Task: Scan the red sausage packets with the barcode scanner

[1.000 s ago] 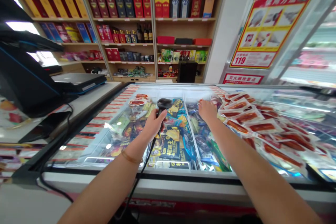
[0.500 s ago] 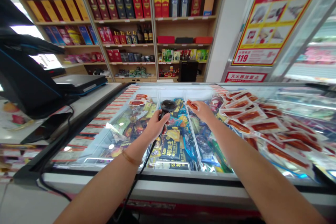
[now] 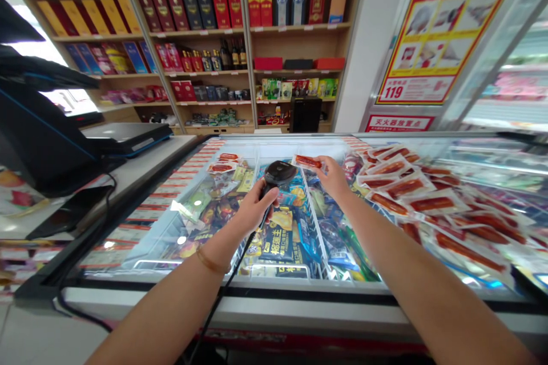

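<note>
Evidently you stand at a glass-topped freezer [image 3: 274, 300] in a shop, stocked shelves [image 3: 299, 45] across the far wall, a red poster [image 3: 428, 45] to the right. Your left hand [image 3: 256, 205] wraps a black scanner [image 3: 279, 173]; your right [image 3: 333, 177] pinches a sausage pack [image 3: 308, 162] by one end, above the glass, just beside the scanner head. Its long axis runs sideways, nearly level, free end pointing left.
</note>
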Motion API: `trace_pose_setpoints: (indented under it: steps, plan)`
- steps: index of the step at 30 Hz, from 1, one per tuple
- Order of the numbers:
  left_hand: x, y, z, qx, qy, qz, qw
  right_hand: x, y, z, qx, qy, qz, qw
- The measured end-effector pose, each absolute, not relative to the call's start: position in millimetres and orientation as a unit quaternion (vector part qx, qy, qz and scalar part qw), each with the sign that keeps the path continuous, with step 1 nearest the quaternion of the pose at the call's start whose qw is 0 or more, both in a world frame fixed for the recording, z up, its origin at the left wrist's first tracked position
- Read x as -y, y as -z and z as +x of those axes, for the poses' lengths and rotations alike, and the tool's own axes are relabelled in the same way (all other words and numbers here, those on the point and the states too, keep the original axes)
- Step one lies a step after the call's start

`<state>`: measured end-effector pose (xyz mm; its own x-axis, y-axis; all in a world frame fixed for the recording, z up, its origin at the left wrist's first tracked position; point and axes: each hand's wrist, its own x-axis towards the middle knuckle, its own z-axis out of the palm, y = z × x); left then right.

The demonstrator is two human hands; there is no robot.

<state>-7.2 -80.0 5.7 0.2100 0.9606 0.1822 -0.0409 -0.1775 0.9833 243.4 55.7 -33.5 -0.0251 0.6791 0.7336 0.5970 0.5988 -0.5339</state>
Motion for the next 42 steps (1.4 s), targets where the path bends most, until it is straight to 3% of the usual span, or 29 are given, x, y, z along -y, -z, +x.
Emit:
trace_pose_setpoints:
  steps: [10,18,22,27,33,42]
  plan:
    - [77.1,-4.1,-8.5,-0.391,-0.483,0.588,0.518,-54.9,32.7,241.5,0.706,-0.048,-0.449,0.545]
    - [72.5,-16.7,-14.2,-0.487,-0.538,0.505,0.467,-54.1,26.5,233.9,0.718,-0.033,-0.472,0.511]
    - [66.1,-43.6,-42.4,-0.513,-0.581,0.434,0.459,-70.0,1.8,193.3,0.739,-0.05,-0.469,0.48]
    - [71.9,-64.3,-102.9,-0.533,-0.635,0.427,0.36,-89.7,-25.1,89.8,0.761,-0.087,-0.44,0.468]
    - [94.7,-60.6,-159.3,-0.573,-0.632,0.417,0.313,-103.7,-8.8,-20.7,0.779,-0.125,-0.445,0.424]
    - [90.5,-52.0,-159.0,-0.554,-0.631,0.406,0.361,-107.0,5.6,-13.2,0.789,-0.097,-0.478,0.375]
